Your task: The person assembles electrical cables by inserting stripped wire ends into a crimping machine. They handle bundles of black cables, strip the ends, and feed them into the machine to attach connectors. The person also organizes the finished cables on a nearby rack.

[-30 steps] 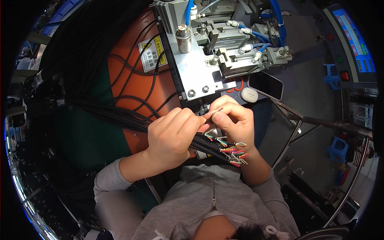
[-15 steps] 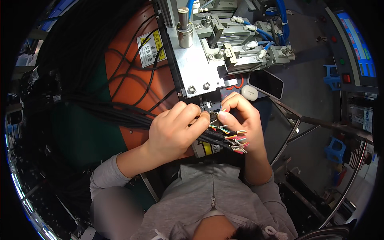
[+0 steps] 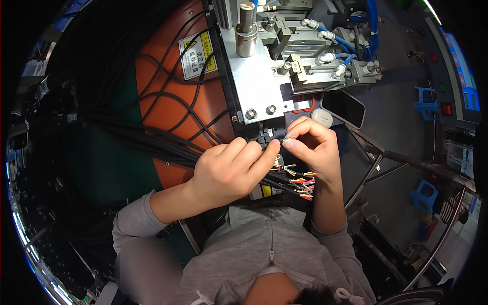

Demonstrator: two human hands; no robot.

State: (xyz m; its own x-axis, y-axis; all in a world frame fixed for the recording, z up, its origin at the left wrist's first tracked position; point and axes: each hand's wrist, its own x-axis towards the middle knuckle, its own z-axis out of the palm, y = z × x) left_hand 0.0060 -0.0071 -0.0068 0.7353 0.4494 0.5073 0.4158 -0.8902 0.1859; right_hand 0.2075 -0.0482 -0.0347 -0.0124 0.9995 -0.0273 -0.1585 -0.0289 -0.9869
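My left hand [image 3: 231, 168] is closed around a black cable close to its end, index finger and thumb near the tip. My right hand [image 3: 319, 152] pinches the thin coloured wires [image 3: 288, 139] at that cable's end between thumb and forefinger. Below the hands lie several more black cables [image 3: 282, 180], their ends fanned into red, yellow, white and green wires [image 3: 306, 187]. Their sheaths run off to the left as a thick bundle [image 3: 152, 147], partly hidden by my left hand. A small black fixture [image 3: 266, 135] sits just beyond my fingertips.
A metal machine [image 3: 262, 86] with pneumatic cylinders and blue hoses [image 3: 373, 25] stands ahead. Loose cables cross an orange surface [image 3: 173, 117] at left. Right of the machine lie a phone [image 3: 344, 108] and a white rounded case [image 3: 322, 118]. Blue stools [image 3: 425, 195] stand farther right.
The machine sits slightly farther right in view. My left hand has shifted a little right and down. The wires in my right fingers, spread before, now show as a tighter bunch.
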